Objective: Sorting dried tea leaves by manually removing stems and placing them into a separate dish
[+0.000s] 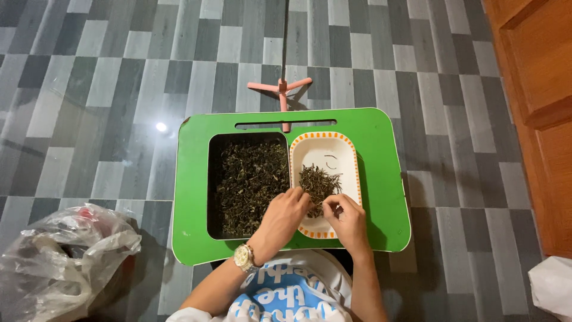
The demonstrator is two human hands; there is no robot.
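Note:
A small green table (381, 179) carries a dark rectangular tray (212, 179) full of dried dark leaves (250, 179) and, beside it on the right, a white tray with an orange dotted rim (325, 138) holding a small pile of dried stems (319, 180). My left hand (286, 216), with a wristwatch (243, 257) on its wrist, reaches over the border between the two trays, its fingertips pinched at the stem pile. My right hand (347, 219) rests on the near end of the white tray, fingers curled and pinching a few stems.
A clear plastic bag (56, 256) with red contents lies on the grey tiled floor at the left. A pink tripod stand (281, 88) rises behind the table. A wooden door (536, 101) stands at the right, and a white bag (551, 285) lies below it.

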